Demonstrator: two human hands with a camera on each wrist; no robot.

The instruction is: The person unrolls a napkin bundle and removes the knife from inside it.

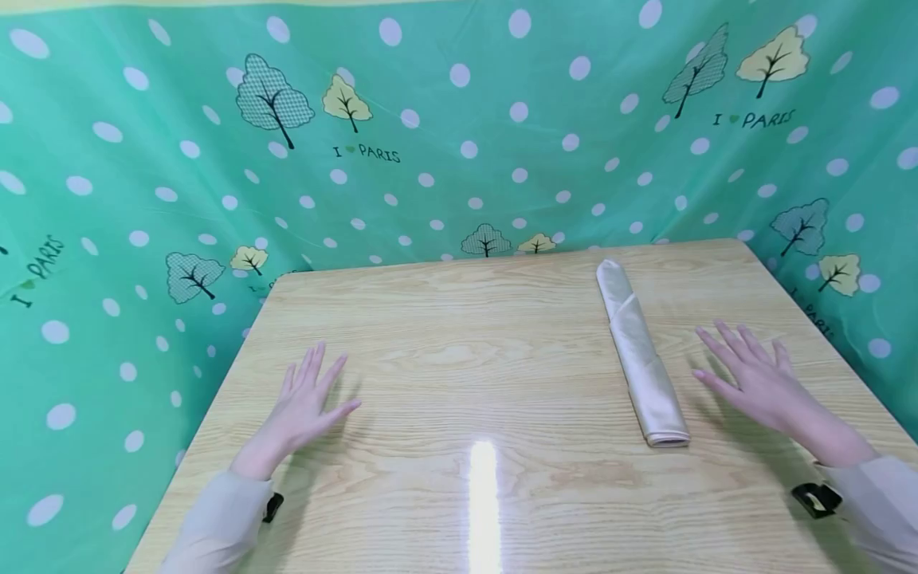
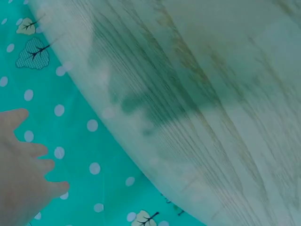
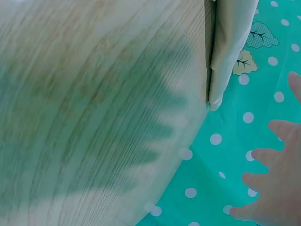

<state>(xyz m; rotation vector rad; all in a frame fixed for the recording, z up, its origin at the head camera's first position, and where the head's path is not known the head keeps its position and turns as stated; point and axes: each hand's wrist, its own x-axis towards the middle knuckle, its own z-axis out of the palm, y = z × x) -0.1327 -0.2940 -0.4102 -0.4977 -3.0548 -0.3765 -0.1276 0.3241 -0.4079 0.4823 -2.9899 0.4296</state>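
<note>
A long silvery-white roll of satiny fabric (image 1: pixel 641 359) lies on the right part of the table, running from near its back edge toward the front. To the right of it, my right hand (image 1: pixel 763 383) hovers over the table with fingers spread and nothing in it. Over the table's left side my left hand (image 1: pixel 301 406) is held up, its fingers spread too and empty. In the right wrist view the fabric roll (image 3: pixel 230 47) appears beyond the hand's shadow, with the right hand (image 3: pixel 277 183) at the edge. Fingers of the left hand (image 2: pixel 23 169) show at the left wrist view's border.
The pale wood-grain table (image 1: pixel 459 343) carries a bright light reflection at its front middle. A green curtain (image 1: pixel 430 143) with white dots and printed trees hangs behind it and along both sides. A black wrist strap (image 1: pixel 816 500) shows at the right sleeve.
</note>
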